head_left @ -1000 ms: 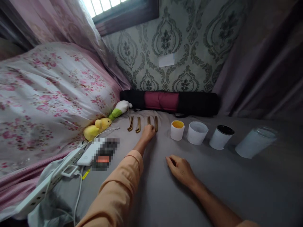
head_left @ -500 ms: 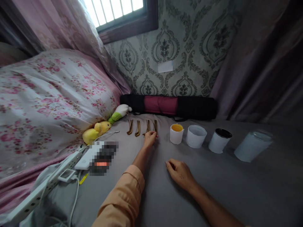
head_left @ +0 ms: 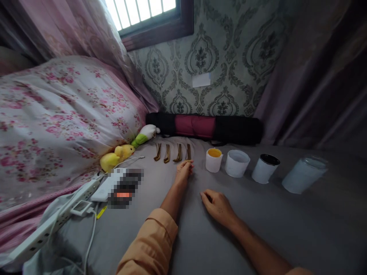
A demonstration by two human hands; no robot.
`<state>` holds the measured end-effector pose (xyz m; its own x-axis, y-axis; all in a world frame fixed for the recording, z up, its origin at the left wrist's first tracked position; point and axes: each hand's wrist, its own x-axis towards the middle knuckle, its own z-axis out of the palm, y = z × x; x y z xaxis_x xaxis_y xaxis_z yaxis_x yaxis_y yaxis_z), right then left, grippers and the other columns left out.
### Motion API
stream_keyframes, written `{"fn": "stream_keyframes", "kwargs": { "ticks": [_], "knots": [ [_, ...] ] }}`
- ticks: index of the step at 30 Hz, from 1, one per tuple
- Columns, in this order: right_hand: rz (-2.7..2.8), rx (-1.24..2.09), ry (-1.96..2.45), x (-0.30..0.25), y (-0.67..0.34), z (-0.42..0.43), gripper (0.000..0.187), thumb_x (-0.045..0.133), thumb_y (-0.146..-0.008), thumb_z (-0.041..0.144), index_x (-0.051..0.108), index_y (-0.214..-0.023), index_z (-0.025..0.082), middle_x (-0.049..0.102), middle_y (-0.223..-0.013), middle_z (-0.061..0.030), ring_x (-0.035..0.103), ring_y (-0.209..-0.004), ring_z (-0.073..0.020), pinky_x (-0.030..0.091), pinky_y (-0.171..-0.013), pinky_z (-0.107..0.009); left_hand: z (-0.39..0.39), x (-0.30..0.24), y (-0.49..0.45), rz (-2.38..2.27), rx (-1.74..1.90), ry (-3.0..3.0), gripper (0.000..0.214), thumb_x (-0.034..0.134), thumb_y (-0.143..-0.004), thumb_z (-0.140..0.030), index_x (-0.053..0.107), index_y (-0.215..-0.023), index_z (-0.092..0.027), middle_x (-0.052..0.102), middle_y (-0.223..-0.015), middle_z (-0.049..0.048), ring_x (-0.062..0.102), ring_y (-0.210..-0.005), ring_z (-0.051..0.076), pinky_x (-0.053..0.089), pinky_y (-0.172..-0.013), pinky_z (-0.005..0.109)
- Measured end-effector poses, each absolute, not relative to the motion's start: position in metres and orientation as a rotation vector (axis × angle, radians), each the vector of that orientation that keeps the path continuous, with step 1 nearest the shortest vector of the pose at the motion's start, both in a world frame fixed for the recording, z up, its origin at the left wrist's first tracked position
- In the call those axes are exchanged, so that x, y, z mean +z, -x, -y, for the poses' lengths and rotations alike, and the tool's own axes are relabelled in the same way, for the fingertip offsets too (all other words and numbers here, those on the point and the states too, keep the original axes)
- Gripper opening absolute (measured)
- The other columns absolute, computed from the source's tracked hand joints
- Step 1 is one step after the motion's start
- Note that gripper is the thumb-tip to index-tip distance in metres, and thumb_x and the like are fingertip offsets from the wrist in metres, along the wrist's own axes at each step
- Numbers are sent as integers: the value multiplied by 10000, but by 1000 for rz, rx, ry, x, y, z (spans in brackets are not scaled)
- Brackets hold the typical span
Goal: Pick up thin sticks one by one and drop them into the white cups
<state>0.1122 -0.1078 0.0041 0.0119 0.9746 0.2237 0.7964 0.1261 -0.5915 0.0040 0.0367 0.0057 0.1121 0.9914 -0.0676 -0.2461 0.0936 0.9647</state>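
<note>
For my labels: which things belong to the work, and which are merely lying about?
Probably work:
- bent brassy metal rods beside the left hand
- white cylindrical containers

Probably lying about:
- yellow plush toy
- white plastic power strip
- black-and-maroon fabric roll

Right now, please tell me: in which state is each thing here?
Left hand: fingers bent, grip unclear
Right hand: loosely curled, nothing visible inside
Golden rods: bundled, lying
Yellow-lined cup: upright, open
White container: upright, open
Dark-topped container: standing, lid unclear
Glass jar: standing
Long bag: lying
Yellow plush toy: lying
Charger: cable attached
Window: letting light in
</note>
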Motion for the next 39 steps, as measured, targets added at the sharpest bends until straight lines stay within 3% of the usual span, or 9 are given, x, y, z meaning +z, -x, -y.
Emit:
{"fn": "stream_keyframes", "kwargs": {
  "ticks": [15, 22, 31, 39],
  "knots": [
    [1417, 825, 1503, 4, -119, 97, 372, 374, -816, 441, 574, -735, 139, 501, -559, 7, 459, -492, -97, 341, -481, -209, 18, 10, -6, -1025, 1259, -1111, 286, 541, -671, -284, 645, -890, -132, 588, -646, 9, 431, -461, 52, 335, -428, 172],
    [1101, 1027, 1385, 8, -126, 96, 402, 420, -779, 508, 565, -813, 135, 485, -582, 14, 447, -443, -75, 308, -392, -187, 40, 13, -8, -972, 1251, -1212, 303, 540, -702, -296, 649, -927, -124, 643, -757, 61, 497, -537, 86, 361, -447, 187],
    [974, 993, 1267, 13, -136, 97, 360, 469, -766, 502, 574, -773, 157, 494, -586, 12, 457, -476, -78, 311, -402, -190, 49, 11, -6, -976, 1295, -1657, 264, 483, -784, -275, 653, -934, -140, 624, -776, 51, 525, -657, 109, 402, -606, 216],
    [927, 968, 1176, 20, -141, 98, 330, 505, -761, 462, 603, -858, 162, 487, -611, 9, 435, -488, -78, 299, -409, -197, 53, 11, -4, -901, 1240, -2100, 266, 412, -844, -242, 622, -991, -171, 566, -727, 33, 484, -629, 100, 380, -614, 211]
  ]
}}
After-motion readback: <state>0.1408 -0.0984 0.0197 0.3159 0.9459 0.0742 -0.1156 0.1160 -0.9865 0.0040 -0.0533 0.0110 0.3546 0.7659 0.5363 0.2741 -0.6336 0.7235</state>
